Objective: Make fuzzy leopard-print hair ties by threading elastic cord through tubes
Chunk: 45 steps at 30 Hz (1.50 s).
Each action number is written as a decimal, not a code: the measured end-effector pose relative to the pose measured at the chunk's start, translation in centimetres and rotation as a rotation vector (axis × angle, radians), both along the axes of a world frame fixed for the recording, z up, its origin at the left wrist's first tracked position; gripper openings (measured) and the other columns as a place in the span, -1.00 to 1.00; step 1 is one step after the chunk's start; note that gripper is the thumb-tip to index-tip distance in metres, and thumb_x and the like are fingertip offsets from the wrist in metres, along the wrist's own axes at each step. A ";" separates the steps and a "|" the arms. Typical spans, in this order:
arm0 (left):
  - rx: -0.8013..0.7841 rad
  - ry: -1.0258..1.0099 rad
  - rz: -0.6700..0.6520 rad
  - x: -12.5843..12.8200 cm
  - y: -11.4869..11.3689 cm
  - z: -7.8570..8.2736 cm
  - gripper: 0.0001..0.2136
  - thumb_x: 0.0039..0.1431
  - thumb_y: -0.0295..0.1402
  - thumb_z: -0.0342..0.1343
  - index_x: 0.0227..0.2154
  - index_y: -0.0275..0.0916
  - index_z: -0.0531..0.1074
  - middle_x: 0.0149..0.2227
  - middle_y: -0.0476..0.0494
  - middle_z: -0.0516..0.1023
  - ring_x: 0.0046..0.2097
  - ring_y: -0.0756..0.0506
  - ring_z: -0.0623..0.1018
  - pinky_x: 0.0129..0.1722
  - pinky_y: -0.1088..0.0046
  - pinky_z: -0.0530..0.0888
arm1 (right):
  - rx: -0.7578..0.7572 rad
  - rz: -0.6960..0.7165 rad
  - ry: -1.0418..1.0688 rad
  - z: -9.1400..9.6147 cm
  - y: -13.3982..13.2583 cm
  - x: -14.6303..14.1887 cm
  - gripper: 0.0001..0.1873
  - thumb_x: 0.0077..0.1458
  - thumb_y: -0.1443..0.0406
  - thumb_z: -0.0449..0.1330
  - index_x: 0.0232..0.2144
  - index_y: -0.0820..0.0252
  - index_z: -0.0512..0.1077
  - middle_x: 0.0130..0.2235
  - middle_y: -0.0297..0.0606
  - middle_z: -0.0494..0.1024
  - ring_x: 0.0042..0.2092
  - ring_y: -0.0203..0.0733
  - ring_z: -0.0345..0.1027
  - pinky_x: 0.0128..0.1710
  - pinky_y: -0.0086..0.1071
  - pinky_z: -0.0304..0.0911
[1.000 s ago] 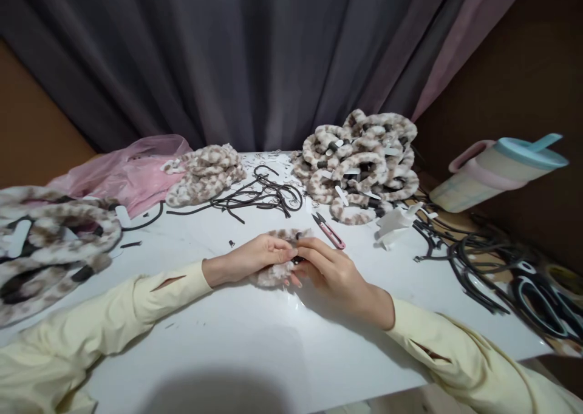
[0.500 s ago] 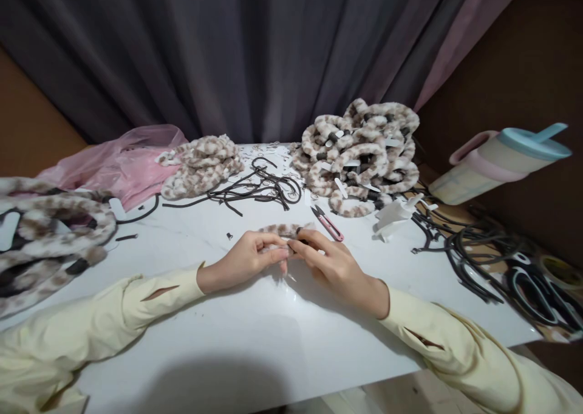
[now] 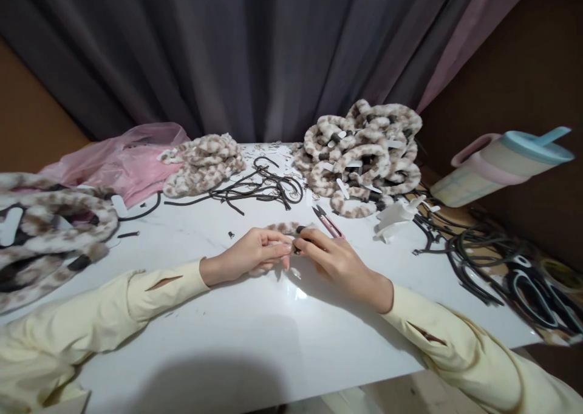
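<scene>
My left hand [image 3: 248,253] and my right hand [image 3: 344,262] meet at the middle of the table, fingers pinched together. Between and behind them shows a fluffy white-and-brown spotted loop [image 3: 281,226] with a dark end piece [image 3: 300,229] by my right fingers. Both hands grip this loop, though most of it and the exact contact are hidden by the fingers. A small clear or shiny piece lies just below my left fingertips, too small to name. Pink-handled thread snips [image 3: 331,224] lie just beyond my right hand.
Fluffy spotted loops with white tags are heaped at back right [image 3: 364,153] and left [image 3: 50,220]. Dark cords [image 3: 259,186] lie at the back middle, beside a pink plastic bag [image 3: 132,165]. A white nozzle-tipped bottle [image 3: 394,220], a tumbler [image 3: 492,168] and black-handled scissors [image 3: 531,295] stand or lie right.
Both hands stay on the spotted loop. My fingertips have shifted slightly at the dark end, and my left thumb has moved a little upward. The view has moved slightly.
</scene>
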<state>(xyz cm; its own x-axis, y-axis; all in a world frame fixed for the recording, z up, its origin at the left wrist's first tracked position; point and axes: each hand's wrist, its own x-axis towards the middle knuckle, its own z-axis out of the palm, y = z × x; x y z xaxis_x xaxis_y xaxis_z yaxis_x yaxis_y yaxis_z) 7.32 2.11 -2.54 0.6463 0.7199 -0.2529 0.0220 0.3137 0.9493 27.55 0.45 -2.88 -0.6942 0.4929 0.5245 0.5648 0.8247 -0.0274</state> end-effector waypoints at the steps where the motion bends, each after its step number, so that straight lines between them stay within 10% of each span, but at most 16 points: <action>1: 0.002 0.007 0.009 0.0 0.0 0.1 -0.74 0.08 -0.21 0.16 -0.46 -0.35 0.37 -0.70 0.15 0.17 -0.69 0.17 0.01 -0.71 0.60 -0.08 | 0.006 -0.001 -0.001 -0.1 0.0 0.0 -0.69 0.13 0.53 -0.14 -0.22 0.28 0.34 -0.25 -0.09 0.42 -0.39 -0.24 0.35 -0.55 -0.44 0.21; 13: -0.053 -0.035 0.012 -0.5 0.5 0.0 -0.75 0.06 -0.24 0.17 -0.54 -0.31 0.31 -0.73 0.19 0.09 -0.71 0.18 -0.03 -0.74 0.64 -0.10 | -0.288 0.077 0.203 -1.1 1.3 0.7 -0.49 0.16 0.51 -0.06 0.15 0.19 0.07 -0.01 -0.05 0.40 -0.13 -0.22 0.41 -0.19 -0.37 0.40; 30: 0.084 0.033 0.011 -0.6 0.7 0.1 -0.79 0.05 -0.28 0.16 -0.52 -0.34 0.36 -0.66 0.04 0.38 -0.71 0.18 0.06 -0.73 0.60 -0.04 | -0.074 -0.016 0.195 -1.0 1.2 0.6 -0.76 0.15 0.53 -0.09 -0.19 0.20 0.23 -0.25 -0.16 0.47 -0.26 -0.23 0.39 -0.33 -0.41 0.34; 45: 1.403 0.155 0.250 -0.5 -1.2 -1.6 -0.90 0.11 -0.52 0.06 -0.35 -0.38 0.46 -0.64 -0.01 0.41 -0.64 0.09 0.29 -0.64 0.59 0.23 | 0.206 0.014 0.169 -1.0 0.2 0.4 -0.61 0.09 0.60 -0.05 -0.05 0.29 0.26 -0.17 -0.02 0.51 -0.15 -0.18 0.44 -0.27 -0.40 0.37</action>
